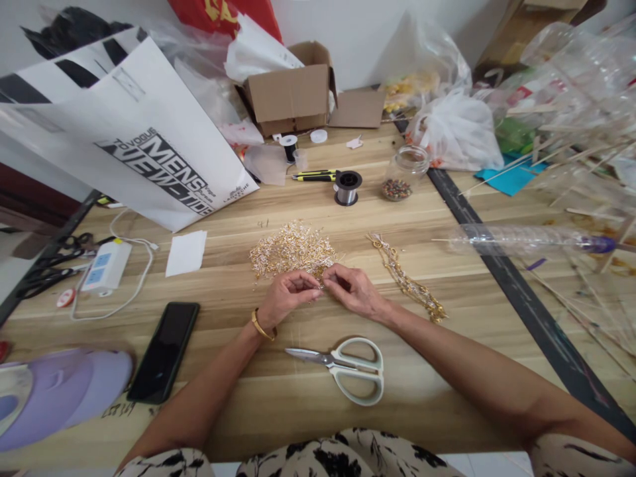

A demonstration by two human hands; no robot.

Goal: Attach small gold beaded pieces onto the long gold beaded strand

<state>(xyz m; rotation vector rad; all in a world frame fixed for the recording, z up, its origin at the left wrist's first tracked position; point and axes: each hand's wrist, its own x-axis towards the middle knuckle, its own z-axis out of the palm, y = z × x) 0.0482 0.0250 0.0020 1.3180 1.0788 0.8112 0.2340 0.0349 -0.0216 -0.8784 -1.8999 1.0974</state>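
My left hand [285, 295] and right hand [354, 289] meet fingertip to fingertip, both pinching a small gold piece at the near edge of the bead pile [291, 250]; scissors [348, 368] lie nearer me.

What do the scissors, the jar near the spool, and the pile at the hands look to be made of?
Scissors: bright metal blades, pale glossy handles, likely plastic. Jar: clear glass or plastic, see-through, beads inside. Pile: fine gold-coloured glinting pieces, probably metal wire with pale beads. The left hand and right hand pinch a piece from it.
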